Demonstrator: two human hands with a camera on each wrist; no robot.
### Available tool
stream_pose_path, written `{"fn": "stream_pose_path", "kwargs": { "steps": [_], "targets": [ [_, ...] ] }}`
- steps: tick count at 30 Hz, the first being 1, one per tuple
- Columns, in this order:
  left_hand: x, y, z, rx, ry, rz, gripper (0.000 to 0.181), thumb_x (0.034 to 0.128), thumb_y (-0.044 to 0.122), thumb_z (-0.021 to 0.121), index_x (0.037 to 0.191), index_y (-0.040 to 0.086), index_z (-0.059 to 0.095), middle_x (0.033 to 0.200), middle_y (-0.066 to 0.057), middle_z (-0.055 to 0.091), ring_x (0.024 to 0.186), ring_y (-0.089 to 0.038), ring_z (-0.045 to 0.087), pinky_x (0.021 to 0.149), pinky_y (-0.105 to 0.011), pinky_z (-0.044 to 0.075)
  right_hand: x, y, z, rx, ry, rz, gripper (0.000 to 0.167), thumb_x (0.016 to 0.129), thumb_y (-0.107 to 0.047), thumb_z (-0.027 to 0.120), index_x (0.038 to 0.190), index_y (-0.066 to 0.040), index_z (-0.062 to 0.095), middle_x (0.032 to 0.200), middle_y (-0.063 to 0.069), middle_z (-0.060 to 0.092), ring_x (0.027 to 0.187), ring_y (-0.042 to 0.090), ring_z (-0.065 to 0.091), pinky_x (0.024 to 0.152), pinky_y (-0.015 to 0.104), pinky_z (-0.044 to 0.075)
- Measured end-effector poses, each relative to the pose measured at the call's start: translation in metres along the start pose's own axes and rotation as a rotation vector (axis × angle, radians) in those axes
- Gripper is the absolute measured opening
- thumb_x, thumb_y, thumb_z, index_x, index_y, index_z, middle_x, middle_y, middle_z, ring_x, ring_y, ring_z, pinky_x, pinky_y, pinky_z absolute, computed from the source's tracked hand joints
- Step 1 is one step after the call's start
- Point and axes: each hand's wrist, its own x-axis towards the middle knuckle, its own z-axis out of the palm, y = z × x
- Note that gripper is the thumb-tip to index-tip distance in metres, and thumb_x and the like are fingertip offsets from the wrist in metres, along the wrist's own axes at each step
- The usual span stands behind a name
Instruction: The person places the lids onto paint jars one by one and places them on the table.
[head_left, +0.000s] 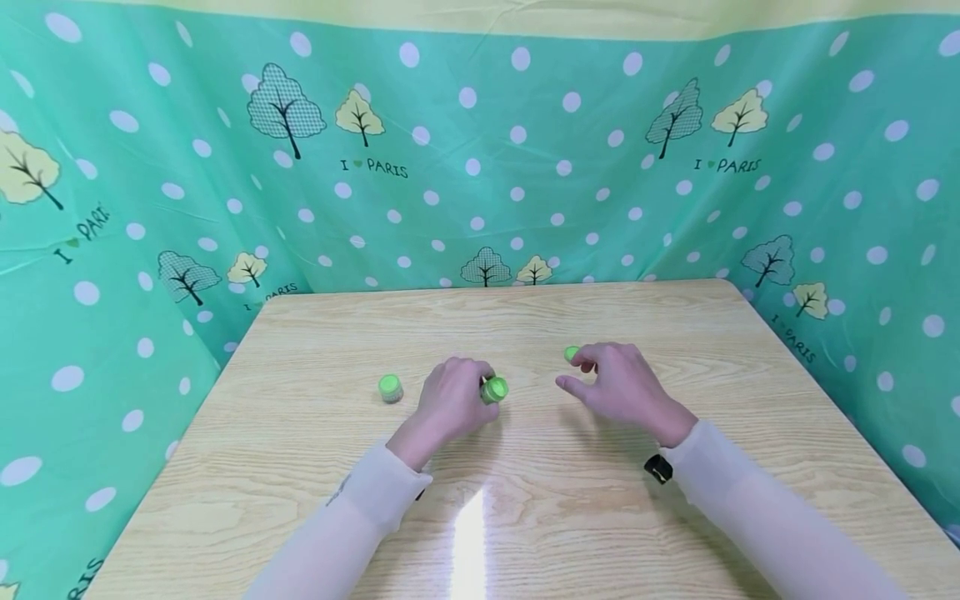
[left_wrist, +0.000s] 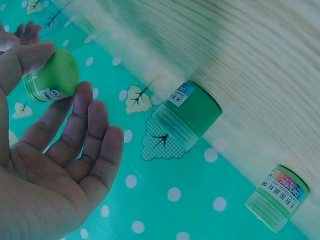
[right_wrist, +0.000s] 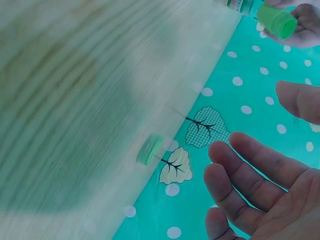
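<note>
In the head view my left hand (head_left: 455, 393) holds a small light-green paint jar (head_left: 496, 390) above the table. The left wrist view shows this paint jar (left_wrist: 62, 75) between the thumb and fingers. A dark green paint jar (left_wrist: 190, 115) and a lighter green one (left_wrist: 281, 196) stand on the table near that hand. My right hand (head_left: 617, 385) hovers with its fingers loosely bent, holding nothing. Just beyond its fingertips lies a small green round lid (head_left: 572, 353), partly covered by the hand in the head view. The right wrist view shows the lid (right_wrist: 150, 149) apart from the fingers.
The light wooden table (head_left: 315, 500) spans the lower view. A green dotted curtain (head_left: 487, 200) with tree prints hangs along its back and sides. One green paint jar (head_left: 391, 387) stands left of my left hand. Glare falls on the table near the front.
</note>
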Motion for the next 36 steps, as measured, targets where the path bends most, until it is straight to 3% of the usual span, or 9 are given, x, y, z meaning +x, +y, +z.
{"fn": "stream_pose_path", "kwargs": {
  "steps": [8,13,19,27,36],
  "targets": [
    [-0.007,0.002,0.0,0.007,0.021,0.036,0.015,0.0689,0.007,0.079,0.076,0.018,0.071,0.061,0.01,0.053,0.059,-0.01,0.045,0.054,-0.026,0.04,0.015,0.008,0.0,-0.04,-0.043,0.04,0.045,0.091,-0.039,0.076,0.117,-0.002,0.074,0.109,0.014,0.074,0.098,0.03,0.065,0.092,0.051,0.043],
    [-0.01,0.002,-0.001,0.032,0.032,0.056,0.021,0.0674,0.007,0.078,0.066,0.021,0.063,0.057,0.01,0.048,0.058,-0.009,0.041,0.055,-0.026,0.038,0.023,0.012,0.002,-0.077,-0.064,0.057,0.046,0.092,-0.036,0.075,0.121,0.0,0.072,0.11,0.015,0.073,0.1,0.031,0.065,0.092,0.052,0.041],
    [-0.014,0.004,-0.002,0.044,0.043,0.066,0.017,0.0665,0.007,0.079,0.07,0.02,0.067,0.059,0.011,0.051,0.062,-0.011,0.045,0.056,-0.027,0.04,0.03,0.017,0.006,-0.093,-0.119,0.104,0.048,0.092,-0.035,0.075,0.125,0.0,0.07,0.115,0.015,0.073,0.106,0.032,0.064,0.092,0.05,0.038],
    [-0.017,0.005,-0.002,0.074,0.054,0.075,0.014,0.0662,0.007,0.077,0.074,0.017,0.071,0.064,0.007,0.052,0.065,-0.014,0.047,0.061,-0.028,0.041,0.039,0.024,0.013,-0.168,-0.16,0.104,0.05,0.092,-0.035,0.076,0.127,0.0,0.069,0.125,0.017,0.07,0.117,0.039,0.061,0.093,0.053,0.039],
    [-0.018,0.006,-0.002,0.093,0.054,0.068,0.013,0.0657,0.009,0.078,0.073,0.018,0.071,0.066,0.007,0.052,0.067,-0.014,0.046,0.061,-0.028,0.04,0.047,0.031,0.017,-0.222,-0.194,0.112,0.055,0.091,-0.034,0.075,0.132,0.001,0.064,0.11,0.014,0.071,0.096,0.032,0.06,0.085,0.049,0.04]
  ]
}}
